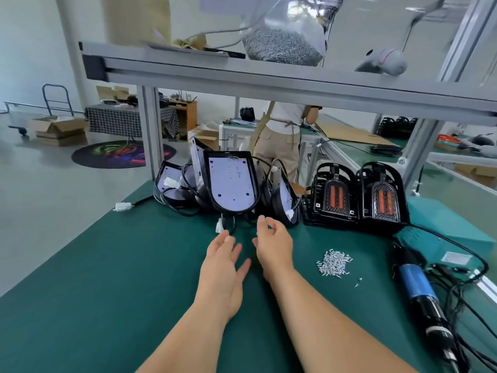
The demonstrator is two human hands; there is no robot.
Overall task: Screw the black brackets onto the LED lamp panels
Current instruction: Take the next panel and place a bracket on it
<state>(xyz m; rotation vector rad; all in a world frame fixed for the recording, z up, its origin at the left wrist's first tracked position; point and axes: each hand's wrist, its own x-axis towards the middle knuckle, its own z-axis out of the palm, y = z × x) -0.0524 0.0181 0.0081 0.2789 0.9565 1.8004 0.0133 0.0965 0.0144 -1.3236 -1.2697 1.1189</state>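
Several LED lamp panels lean in a heap at the back of the green table; the nearest LED lamp panel stands upright, white board facing me, black rim around it. To its right stand two stacks of black brackets with orange inserts. A pile of small silver screws lies right of my hands. My left hand hovers flat over the mat, fingers straight, just below the panel. My right hand is beside it, fingers loosely curled, holding nothing.
An electric screwdriver with a blue body and black cables lies at the right edge, beside a teal box. White connectors on black wires trail left. A metal shelf beam crosses overhead with a bag of screws. A person stands behind the table.
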